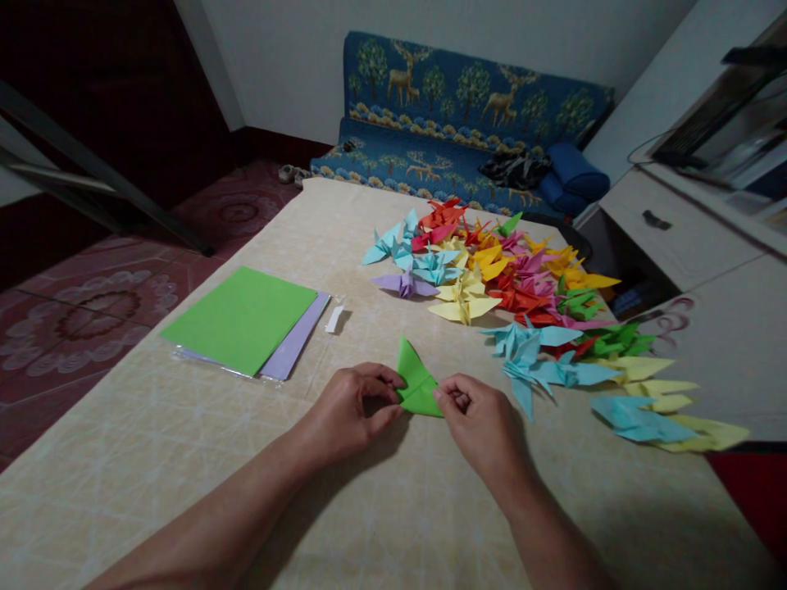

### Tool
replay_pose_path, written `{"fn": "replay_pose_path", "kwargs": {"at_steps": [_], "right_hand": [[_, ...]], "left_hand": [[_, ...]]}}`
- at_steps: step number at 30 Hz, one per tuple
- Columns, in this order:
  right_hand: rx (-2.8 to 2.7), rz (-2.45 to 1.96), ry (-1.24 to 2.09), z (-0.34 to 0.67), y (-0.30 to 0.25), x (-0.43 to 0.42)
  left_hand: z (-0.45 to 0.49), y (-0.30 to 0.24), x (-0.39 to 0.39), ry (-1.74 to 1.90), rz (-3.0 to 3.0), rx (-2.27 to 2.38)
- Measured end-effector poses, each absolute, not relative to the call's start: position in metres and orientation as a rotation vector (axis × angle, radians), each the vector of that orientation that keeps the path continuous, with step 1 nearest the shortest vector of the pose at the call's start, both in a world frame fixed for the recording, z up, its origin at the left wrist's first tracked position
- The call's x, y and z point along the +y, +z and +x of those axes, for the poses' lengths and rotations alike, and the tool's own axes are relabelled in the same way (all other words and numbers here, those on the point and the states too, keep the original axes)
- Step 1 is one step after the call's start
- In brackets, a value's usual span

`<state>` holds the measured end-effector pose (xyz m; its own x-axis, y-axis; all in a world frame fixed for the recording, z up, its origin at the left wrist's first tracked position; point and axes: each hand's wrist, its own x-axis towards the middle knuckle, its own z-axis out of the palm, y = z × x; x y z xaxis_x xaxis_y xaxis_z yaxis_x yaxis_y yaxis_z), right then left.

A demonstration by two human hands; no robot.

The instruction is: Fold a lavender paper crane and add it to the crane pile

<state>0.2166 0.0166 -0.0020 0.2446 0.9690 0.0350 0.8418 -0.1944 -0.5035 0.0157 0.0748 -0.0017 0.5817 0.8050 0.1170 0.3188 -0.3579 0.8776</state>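
A piece of green origami paper (419,387), folded into a small triangular shape with a crease across it, is between my hands just above or on the table. My left hand (353,410) pinches its left edge between thumb and fingers. On the other side my right hand (476,418) grips the right corner, fingers curled in. To the left lies a stack of square paper, a green sheet (243,319) over a purple sheet (295,336), on clear plastic wrapping. Folded paper cranes in many colours crowd the right side, among them a purple crane (406,284) and a light blue crane (522,360).
The table has a pale patterned cloth (202,459). A small white paper strip (334,319) lies beside the stack. Behind the table stands a blue deer-patterned sofa (430,106). A white cabinet (694,238) is at the right, and a metal ladder-like frame (104,184) at the left.
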Motion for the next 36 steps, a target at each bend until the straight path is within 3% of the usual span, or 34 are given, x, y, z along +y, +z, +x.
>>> {"fn": "replay_pose_path", "kwargs": {"at_steps": [22,36], "right_hand": [[-1.677,-2.276,0.049,0.203,-0.004,0.017],[-1.637,-2.304,0.225,0.206,-0.004,0.021]], "left_hand": [[0.030,-0.018,0.070,0.844,2.050,1.003],[0.029,-0.019,0.067,0.786,2.252,0.957]]}}
